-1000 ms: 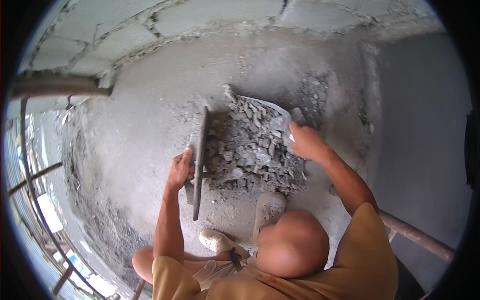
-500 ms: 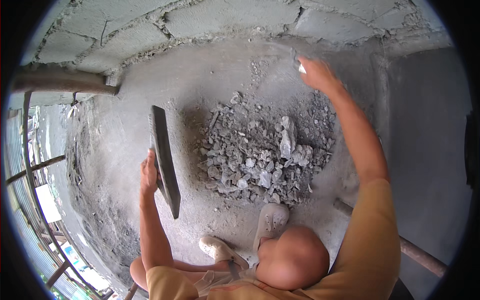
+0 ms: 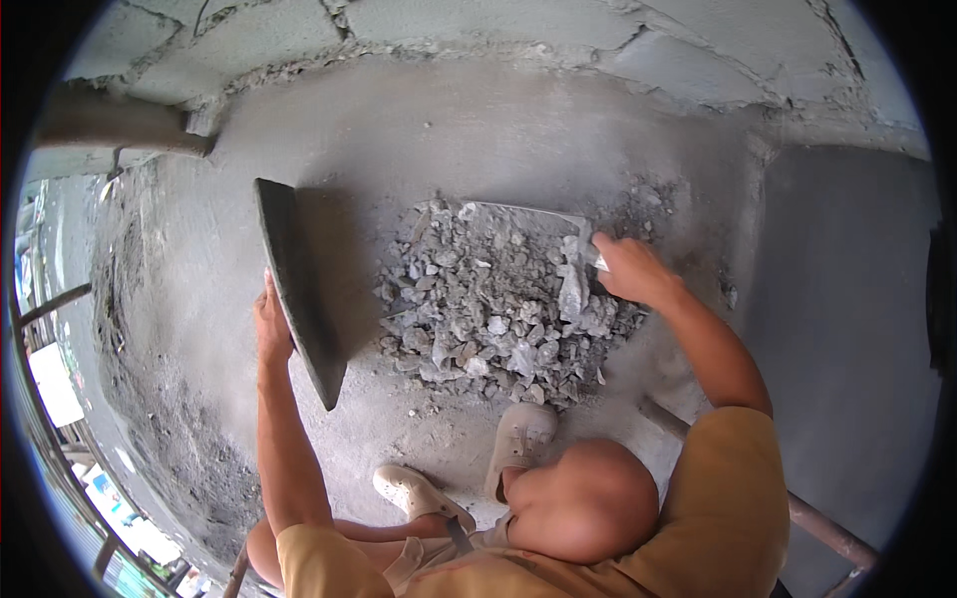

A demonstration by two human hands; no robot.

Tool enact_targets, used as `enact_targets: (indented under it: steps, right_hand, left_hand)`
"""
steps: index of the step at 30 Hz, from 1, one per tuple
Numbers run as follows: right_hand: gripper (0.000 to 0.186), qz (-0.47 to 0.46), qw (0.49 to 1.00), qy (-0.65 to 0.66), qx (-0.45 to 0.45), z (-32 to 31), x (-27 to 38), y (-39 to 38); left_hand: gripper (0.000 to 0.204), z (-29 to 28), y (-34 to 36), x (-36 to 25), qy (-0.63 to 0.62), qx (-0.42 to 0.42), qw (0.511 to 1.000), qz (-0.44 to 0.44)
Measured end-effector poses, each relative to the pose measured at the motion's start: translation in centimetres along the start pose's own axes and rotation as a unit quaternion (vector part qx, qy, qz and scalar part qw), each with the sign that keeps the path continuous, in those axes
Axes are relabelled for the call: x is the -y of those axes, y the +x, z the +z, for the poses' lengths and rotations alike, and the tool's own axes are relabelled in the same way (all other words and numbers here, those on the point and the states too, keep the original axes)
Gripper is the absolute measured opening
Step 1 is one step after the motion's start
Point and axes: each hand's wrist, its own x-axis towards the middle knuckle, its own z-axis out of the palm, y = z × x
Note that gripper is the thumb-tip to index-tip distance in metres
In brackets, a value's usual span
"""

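My left hand (image 3: 270,321) grips a dark, flat plasterer's hawk (image 3: 296,289) from behind; its handle is hidden. The hawk is tilted steeply on edge, left of a heap of grey rubble (image 3: 488,324). My right hand (image 3: 635,270) is closed round the pale handle of a trowel (image 3: 528,208). The trowel's long thin blade reaches left along the far edge of the heap, seen almost edge-on. Broken mortar lumps, small stones and fine grit make up the heap, with one longer pale chunk (image 3: 572,291) near the trowel's handle end.
A grey block wall (image 3: 498,25) with rough joints runs along the far side. Metal pipes (image 3: 125,128) stick out at far left and at lower right (image 3: 827,528). My clog shoes (image 3: 522,439) stand at the heap's near edge. Beyond the floor's left edge is a lower area.
My right hand has drawn the trowel nearer, from by the wall to the heap's far edge, pulling scattered grit in. My left hand has shifted the hawk slightly left and tilted it differently.
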Motion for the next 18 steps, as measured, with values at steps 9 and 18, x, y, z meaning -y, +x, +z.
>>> enact_targets:
  steps: [9, 18]
  right_hand:
    - [0.035, -0.064, 0.991, -0.014, -0.113, -6.4, 10.0, 15.0]
    - [0.027, -0.198, 0.977, -0.067, -0.042, -1.5, 16.9, 14.4]
  left_hand:
    - [0.069, 1.4, 1.1, 0.4, -0.010, -0.071, 0.997, -0.024]
    - [0.061, 3.0, 0.8, -0.1, -0.051, -0.140, 0.988, -0.027]
